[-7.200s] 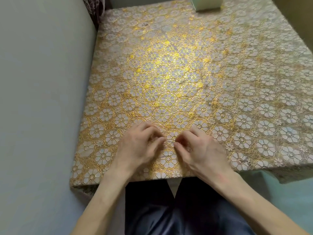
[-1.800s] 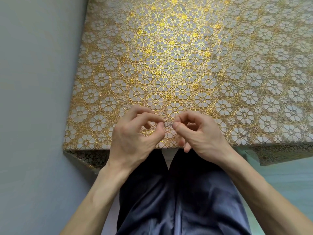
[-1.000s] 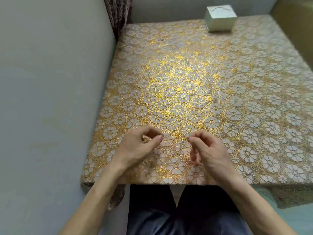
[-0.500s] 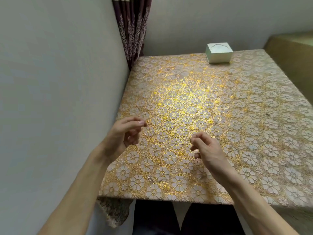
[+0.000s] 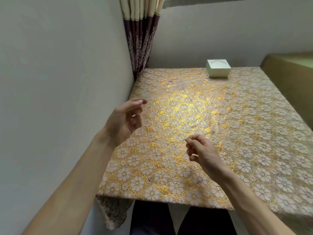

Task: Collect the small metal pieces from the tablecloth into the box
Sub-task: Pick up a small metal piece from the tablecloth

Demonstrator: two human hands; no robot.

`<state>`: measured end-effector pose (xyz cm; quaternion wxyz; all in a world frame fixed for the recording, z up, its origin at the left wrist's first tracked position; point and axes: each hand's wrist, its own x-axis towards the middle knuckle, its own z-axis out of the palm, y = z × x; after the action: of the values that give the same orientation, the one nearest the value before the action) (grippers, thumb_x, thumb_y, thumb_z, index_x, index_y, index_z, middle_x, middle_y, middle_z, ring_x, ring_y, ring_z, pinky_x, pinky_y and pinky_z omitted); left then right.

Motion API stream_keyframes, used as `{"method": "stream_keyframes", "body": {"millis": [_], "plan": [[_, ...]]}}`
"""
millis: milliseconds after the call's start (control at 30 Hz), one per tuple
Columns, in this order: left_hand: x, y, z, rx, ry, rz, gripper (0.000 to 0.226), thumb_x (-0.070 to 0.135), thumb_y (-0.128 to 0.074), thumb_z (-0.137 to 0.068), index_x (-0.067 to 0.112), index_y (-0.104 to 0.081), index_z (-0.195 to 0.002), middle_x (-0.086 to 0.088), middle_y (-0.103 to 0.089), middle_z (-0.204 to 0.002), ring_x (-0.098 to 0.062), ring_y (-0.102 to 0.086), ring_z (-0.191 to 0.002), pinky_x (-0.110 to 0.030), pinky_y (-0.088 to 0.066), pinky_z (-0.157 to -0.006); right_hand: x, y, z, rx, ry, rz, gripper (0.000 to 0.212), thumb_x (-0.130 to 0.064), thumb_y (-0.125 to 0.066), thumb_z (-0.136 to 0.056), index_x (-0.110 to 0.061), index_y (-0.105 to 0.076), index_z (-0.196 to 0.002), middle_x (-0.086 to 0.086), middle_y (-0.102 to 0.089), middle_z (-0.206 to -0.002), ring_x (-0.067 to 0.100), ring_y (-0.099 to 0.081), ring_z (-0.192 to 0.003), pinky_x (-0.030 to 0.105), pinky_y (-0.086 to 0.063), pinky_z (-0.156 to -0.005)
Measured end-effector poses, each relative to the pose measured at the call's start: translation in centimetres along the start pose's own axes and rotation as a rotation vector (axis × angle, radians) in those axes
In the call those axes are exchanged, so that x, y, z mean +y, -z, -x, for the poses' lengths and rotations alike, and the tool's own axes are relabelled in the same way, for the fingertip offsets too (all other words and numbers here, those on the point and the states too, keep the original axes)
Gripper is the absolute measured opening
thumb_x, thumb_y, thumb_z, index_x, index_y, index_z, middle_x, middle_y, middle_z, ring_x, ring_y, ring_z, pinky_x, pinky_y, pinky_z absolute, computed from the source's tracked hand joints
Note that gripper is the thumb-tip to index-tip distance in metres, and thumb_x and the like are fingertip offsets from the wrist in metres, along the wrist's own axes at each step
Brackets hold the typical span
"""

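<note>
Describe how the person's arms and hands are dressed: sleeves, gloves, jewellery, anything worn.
Both arms are bare as far as the picture shows: no sleeve reaches the left forearm or the right forearm. The left hand and right hand wear no gloves, and no ring, watch or bracelet shows. Dark trousers cover the legs.

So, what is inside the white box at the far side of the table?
The box shows only a pale top with a thin curved line. Lid or open inside, I cannot tell; any contents are hidden.
</note>
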<state>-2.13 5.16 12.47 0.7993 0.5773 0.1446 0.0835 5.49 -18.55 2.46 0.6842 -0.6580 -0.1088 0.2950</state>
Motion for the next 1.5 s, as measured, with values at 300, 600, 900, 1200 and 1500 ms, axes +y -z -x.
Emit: {"method": "stream_keyframes", "body": {"millis": [300, 600, 900, 1200, 1500], "plan": [[2.5, 0.2, -1.6, 0.183, -0.071, 0.06, 0.015, 0.024, -0.057, -0.096, 0.024, -0.07, -0.087, 0.009, -0.039, -0.063, -0.008, -0.026, -0.054, -0.021, -0.023, -0.048, -0.5, 1.2, 1.3, -0.135, 0.007, 0.28, 0.014, -0.026, -0.064, -0.095, -0.016, -0.067, -0.085, 0.0, -0.068, -0.089, 0.006, -0.061, -0.08, 0.018, -0.044, -0.072], [3.8, 3.8, -1.8, 0.305, -0.139, 0.187, 0.004, 0.029, -0.06, -0.095, 0.029, -0.063, -0.092, 0.009, -0.038, -0.062, -0.008, -0.026, -0.05, -0.022, -0.02, -0.049, 0.0, 3.4, 2.0, -0.138, 0.004, 0.277, 0.036, -0.029, -0.054, -0.102, 0.006, -0.064, -0.1, 0.005, -0.078, -0.096, 0.006, -0.071, -0.095, 0.027, -0.042, -0.091], [1.6, 5.1, -0.7, 0.38, -0.136, 0.222, 0.002, 0.032, -0.061, -0.095, 0.032, -0.062, -0.093, 0.011, -0.04, -0.061, -0.007, -0.026, -0.048, -0.02, -0.022, -0.048, -1.3, 7.5, 3.2, -0.024, -0.042, 0.058, 0.02, -0.018, -0.048, -0.102, -0.008, -0.059, -0.087, -0.002, -0.051, -0.068, 0.006, -0.04, -0.05, 0.017, -0.033, -0.045], [-3.1, 2.6, 4.2, 0.382, -0.155, 0.043, 0.016, 0.026, -0.055, -0.1, 0.027, -0.069, -0.09, 0.01, -0.044, -0.064, -0.007, -0.032, -0.051, -0.019, -0.03, -0.047, -6.4, 5.2, -0.6, -0.079, 0.102, 0.334, 0.019, -0.029, -0.052, -0.103, -0.019, -0.068, -0.101, -0.004, -0.048, -0.077, 0.001, -0.036, -0.05, 0.016, -0.027, -0.045], [-6.0, 1.3, 7.0, 0.337, -0.139, -0.023, 0.023, 0.018, -0.055, -0.098, 0.024, -0.076, -0.09, 0.001, -0.045, -0.067, -0.012, -0.034, -0.058, -0.025, -0.031, -0.052, -11.7, 0.3, -6.8, -0.07, 0.296, 0.494, 0.021, -0.041, -0.058, -0.1, -0.026, -0.072, -0.105, -0.004, -0.063, -0.097, 0.002, -0.049, -0.07, 0.01, -0.037, -0.052]]}}
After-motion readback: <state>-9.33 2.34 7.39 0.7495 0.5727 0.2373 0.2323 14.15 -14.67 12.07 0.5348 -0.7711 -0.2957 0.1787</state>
